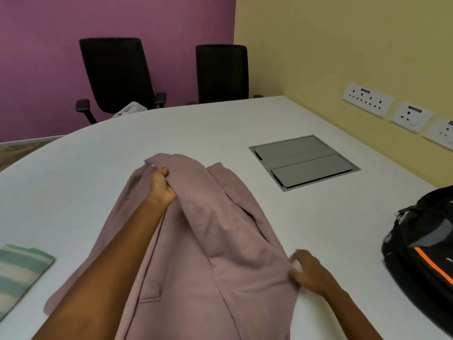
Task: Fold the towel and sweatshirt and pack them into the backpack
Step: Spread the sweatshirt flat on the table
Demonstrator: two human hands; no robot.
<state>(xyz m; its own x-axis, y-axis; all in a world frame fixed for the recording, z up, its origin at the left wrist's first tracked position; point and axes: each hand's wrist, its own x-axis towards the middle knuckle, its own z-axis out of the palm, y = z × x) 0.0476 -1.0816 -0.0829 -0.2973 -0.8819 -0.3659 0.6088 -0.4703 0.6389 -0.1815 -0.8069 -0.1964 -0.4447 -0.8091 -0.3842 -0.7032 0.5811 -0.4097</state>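
A dusty-pink sweatshirt (pixel 215 241) lies spread on the white table (pixel 73 192) in front of me. My left hand (pixel 161 186) grips a fold of it near the far end and holds that fold raised over the body of the garment. My right hand (pixel 308 271) pinches the sweatshirt's right edge close to the table. A folded green-and-pink striped towel (pixel 19 271) lies flat at the left edge of the view. The black backpack (pixel 421 251) with an orange stripe sits on the table at the far right, partly cut off.
A grey hinged cable hatch (pixel 304 161) is set into the table beyond the sweatshirt. Two black office chairs (pixel 117 74) stand behind the far table edge, with pale cloth on one seat. Wall sockets (pixel 367 99) line the yellow wall on the right.
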